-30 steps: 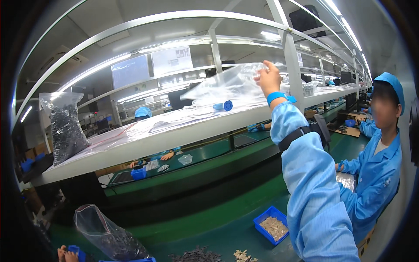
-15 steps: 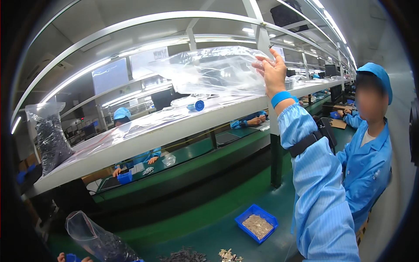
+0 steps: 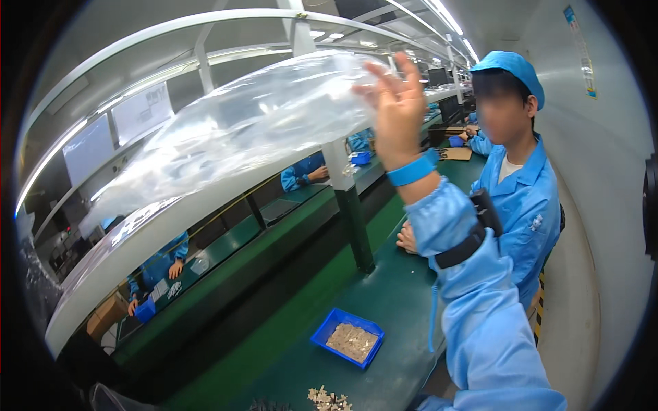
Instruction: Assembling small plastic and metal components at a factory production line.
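Nearest, at the lower edge, small heaps of tan pieces [image 3: 329, 399] and dark pieces [image 3: 269, 405] lie on the green worktop [image 3: 404, 294]; just beyond them stands a blue tray [image 3: 329, 326] partly filled with similar tan pieces. A blue sleeve [image 3: 486, 335] rises on the right, bearing a dark strap [image 3: 460, 248] and, at the wrist, a blue band [image 3: 413, 170]. Of the hands, the right hand [image 3: 391, 113] is raised and appears to pinch one end of a clear plastic bag [image 3: 253, 113] between thumb and curled fingers, the index finger extended; the left hand is out of view, so its state cannot be told. The bag spreads leftward, high above the worktop and in front of a white shelf [image 3: 130, 257]; whether its far end touches the shelf is unclear. Good handling of such loose film probably calls for a firm edge grip, a smooth pull and clearance from the shelf's upright. Farther right sits a co-worker [image 3: 524, 205] in blue.
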Tool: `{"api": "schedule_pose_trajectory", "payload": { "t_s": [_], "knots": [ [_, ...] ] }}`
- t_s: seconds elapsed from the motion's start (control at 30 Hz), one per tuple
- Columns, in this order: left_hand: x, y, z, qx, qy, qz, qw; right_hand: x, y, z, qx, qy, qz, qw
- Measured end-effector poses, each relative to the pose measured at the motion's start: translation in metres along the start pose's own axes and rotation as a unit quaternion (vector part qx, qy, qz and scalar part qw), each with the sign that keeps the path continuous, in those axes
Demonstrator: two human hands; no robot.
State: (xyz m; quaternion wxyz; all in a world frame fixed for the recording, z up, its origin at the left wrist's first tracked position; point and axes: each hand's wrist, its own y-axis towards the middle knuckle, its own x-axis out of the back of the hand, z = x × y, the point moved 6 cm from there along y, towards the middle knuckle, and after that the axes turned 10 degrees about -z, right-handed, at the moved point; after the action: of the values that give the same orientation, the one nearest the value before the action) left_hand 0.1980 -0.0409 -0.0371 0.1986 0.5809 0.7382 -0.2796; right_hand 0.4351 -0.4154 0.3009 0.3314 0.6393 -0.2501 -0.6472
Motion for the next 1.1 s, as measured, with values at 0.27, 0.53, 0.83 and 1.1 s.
{"api": "schedule_pose_trajectory", "payload": {
  "t_s": [0.27, 0.53, 0.83, 1.1],
  "knots": [
    [0.004, -0.002, 0.009, -0.036, -0.033, -0.013, 0.999, -0.003, 0.017, 0.01, 0.039, -0.066, 0.018, 0.997],
    [0.007, -0.013, 0.005, -0.034, -0.009, -0.057, 0.998, -0.082, 0.031, -0.017, 0.06, -0.11, 0.067, 0.99],
    [0.03, -0.032, -0.002, -0.072, -0.037, -0.104, 0.991, -0.188, -0.084, 0.056, 0.537, -0.077, 0.078, 0.836],
    [0.054, -0.04, -0.013, -0.096, -0.054, -0.122, 0.986, -0.202, -0.167, -0.082, 0.294, -0.217, 0.281, 0.888]
  ]
}}
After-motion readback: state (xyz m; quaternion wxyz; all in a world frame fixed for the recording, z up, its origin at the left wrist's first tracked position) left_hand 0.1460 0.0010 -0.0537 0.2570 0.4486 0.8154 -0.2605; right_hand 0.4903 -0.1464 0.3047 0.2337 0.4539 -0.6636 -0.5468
